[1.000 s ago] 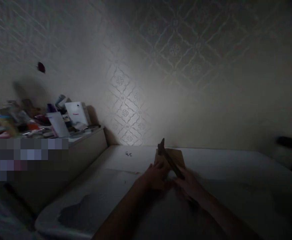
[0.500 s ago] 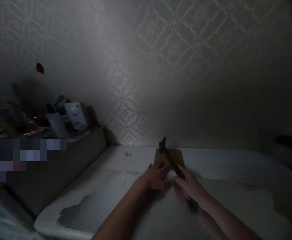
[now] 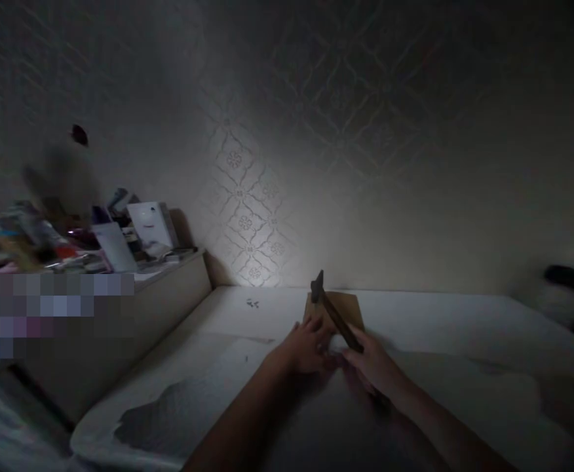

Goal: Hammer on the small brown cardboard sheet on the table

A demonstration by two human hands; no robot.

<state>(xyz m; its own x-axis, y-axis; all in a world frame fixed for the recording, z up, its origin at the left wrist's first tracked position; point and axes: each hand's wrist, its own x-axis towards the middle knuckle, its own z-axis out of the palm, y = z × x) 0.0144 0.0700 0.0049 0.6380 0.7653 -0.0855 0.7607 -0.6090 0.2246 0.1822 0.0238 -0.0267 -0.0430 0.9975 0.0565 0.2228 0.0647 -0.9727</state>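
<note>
The room is dim. A brown wooden cutting board [image 3: 344, 305] lies on a white table [image 3: 439, 328] near the patterned wall. My right hand [image 3: 373, 364] is closed round the handle of a dark knife [image 3: 330, 309], whose blade slants up and away over the board. My left hand [image 3: 306, 347] rests at the board's near edge, fingers curled on a small pale thing I cannot make out, right beside the blade.
A low cabinet [image 3: 169, 288] at the left carries a clutter of boxes, white cards and bottles [image 3: 120, 229]. A dark object [image 3: 572, 288] sits at the table's far right. A few small specks [image 3: 252, 303] lie on the table left of the board.
Both hands and the knife stay almost where they were. The light on the wall and table has dimmed.
</note>
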